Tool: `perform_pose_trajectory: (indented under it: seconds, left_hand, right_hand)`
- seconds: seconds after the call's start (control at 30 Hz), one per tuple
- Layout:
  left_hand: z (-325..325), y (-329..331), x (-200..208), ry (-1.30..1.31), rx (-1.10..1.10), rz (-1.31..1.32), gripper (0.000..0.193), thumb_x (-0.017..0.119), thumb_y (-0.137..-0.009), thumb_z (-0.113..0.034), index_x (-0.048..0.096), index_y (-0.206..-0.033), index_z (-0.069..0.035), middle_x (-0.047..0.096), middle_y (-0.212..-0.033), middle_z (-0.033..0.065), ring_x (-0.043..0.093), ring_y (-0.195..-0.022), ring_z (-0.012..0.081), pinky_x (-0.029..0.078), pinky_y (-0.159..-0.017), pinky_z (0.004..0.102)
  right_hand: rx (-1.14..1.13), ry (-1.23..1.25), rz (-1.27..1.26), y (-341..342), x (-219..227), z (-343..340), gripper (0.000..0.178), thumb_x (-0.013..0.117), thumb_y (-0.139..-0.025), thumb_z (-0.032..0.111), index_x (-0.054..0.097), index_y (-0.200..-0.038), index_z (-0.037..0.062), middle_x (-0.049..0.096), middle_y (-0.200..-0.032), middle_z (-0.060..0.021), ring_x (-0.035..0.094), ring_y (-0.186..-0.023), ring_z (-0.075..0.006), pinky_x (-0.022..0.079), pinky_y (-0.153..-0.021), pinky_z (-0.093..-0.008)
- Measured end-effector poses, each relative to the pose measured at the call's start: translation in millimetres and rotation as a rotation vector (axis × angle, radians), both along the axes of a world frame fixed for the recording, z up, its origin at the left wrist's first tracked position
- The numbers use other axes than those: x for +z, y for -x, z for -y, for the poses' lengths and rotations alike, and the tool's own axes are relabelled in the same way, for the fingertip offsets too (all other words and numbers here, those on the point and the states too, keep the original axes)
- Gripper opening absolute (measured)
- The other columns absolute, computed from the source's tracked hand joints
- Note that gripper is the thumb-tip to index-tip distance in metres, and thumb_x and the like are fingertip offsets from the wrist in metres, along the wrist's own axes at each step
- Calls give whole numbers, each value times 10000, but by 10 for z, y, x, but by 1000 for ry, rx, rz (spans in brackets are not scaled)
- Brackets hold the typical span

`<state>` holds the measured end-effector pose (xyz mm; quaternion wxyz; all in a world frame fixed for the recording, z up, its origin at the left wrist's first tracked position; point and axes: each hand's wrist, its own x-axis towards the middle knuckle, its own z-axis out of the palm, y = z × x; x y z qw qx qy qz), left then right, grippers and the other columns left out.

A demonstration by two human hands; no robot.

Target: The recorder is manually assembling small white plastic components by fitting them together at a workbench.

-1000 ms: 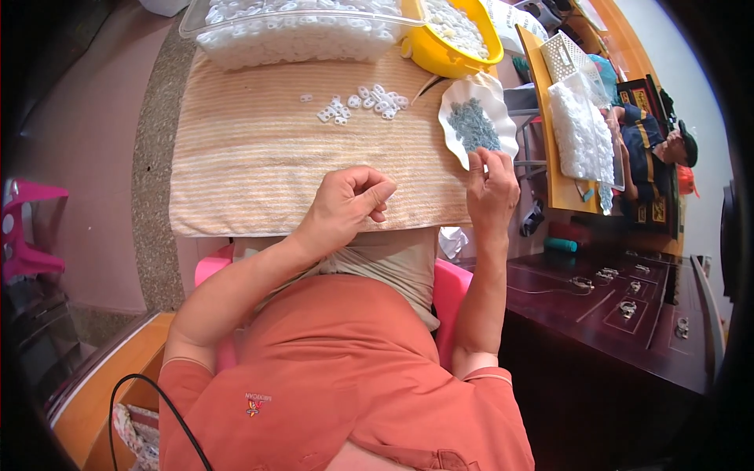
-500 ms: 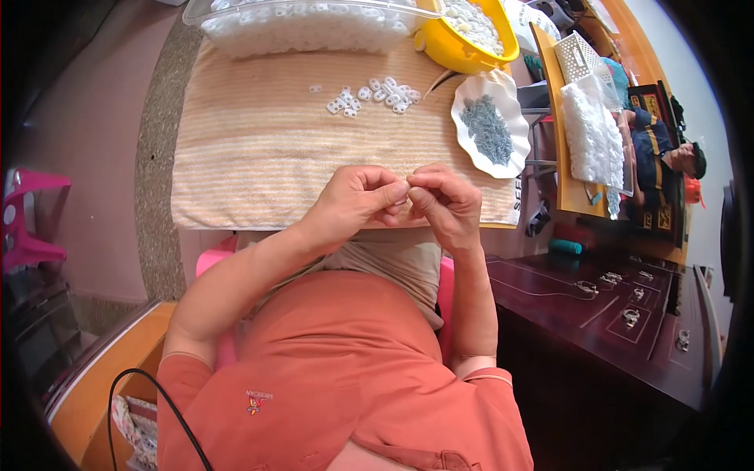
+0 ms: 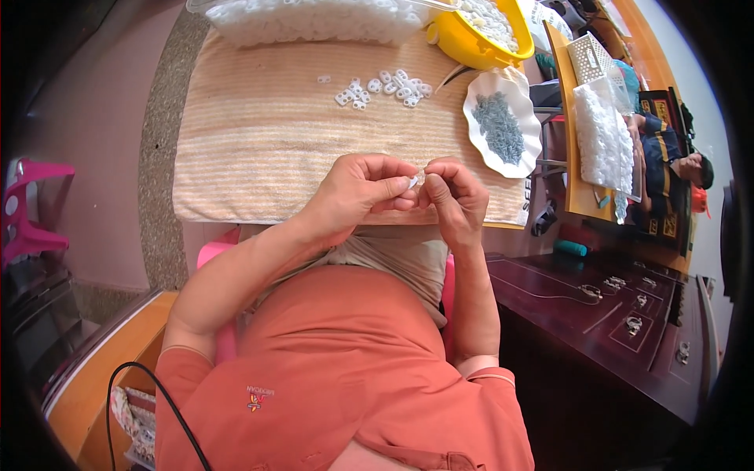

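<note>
Over the near edge of the towel-covered table, my left hand [image 3: 365, 192] pinches a small white plastic piece [image 3: 413, 181]. My right hand [image 3: 457, 200] is closed close against it, thumb and forefinger pressed together. A tiny clear bit [image 3: 422, 176] shows between the two sets of fingertips; it seems to be in the right pinch, though its shape is too small to make out. Farther back on the towel lie a cluster of small white pieces with holes [image 3: 353, 96] and a second cluster of rounder ones [image 3: 405, 86]. To the right, a white wavy-rimmed dish [image 3: 479, 149] holds many small grey translucent pieces [image 3: 499, 129].
A clear bin of white pieces [image 3: 314, 23] and a yellow basin [image 3: 463, 43] stand at the back. Dark tweezers-like tool [image 3: 452, 76] lies by the basin. At right, a person [image 3: 664, 161] sits at another table [image 3: 561, 102] with a white heap [image 3: 601, 133]. A pink stool [image 3: 35, 208] stands left.
Both hands have shifted slightly right and up in the picture, as has the tabletop. The white piece and the clear bit now show between the fingertips.
</note>
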<state>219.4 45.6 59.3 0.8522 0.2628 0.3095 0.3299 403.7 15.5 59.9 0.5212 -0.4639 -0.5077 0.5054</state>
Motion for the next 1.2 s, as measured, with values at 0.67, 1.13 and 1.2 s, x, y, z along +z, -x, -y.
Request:
perform_pose_trajectory:
  seconds: [0.67, 1.13, 1.2]
  left_hand:
    - [13, -21, -5, -79, 70, -56, 199, 647, -856, -7, 630, -1047, 48, 659, -920, 72, 636, -789, 107, 539, -711, 218]
    - [13, -9, 12, -108, 104, -104, 150, 666, -837, 0, 635, -981, 32, 655, -883, 58, 617, -765, 92, 528, -693, 218]
    - [5, -6, 24, -103, 112, -130, 166, 658, -844, -3, 640, -1003, 38, 660, -889, 58, 615, -766, 89, 525, -689, 218]
  right_hand:
    - [46, -24, -3, 36, -61, 4, 53, 579, -904, -29, 604, -950, -40, 567, -948, -72, 604, -738, -98, 528, -633, -205]
    - [95, -23, 95, 11, -70, 17, 65, 581, -890, -55, 601, -945, -25, 549, -937, -65, 563, -698, -81, 485, -602, -193]
    - [103, -25, 96, 3, -75, 19, 71, 580, -889, -58, 599, -949, -25, 545, -936, -64, 560, -690, -81, 481, -601, -192]
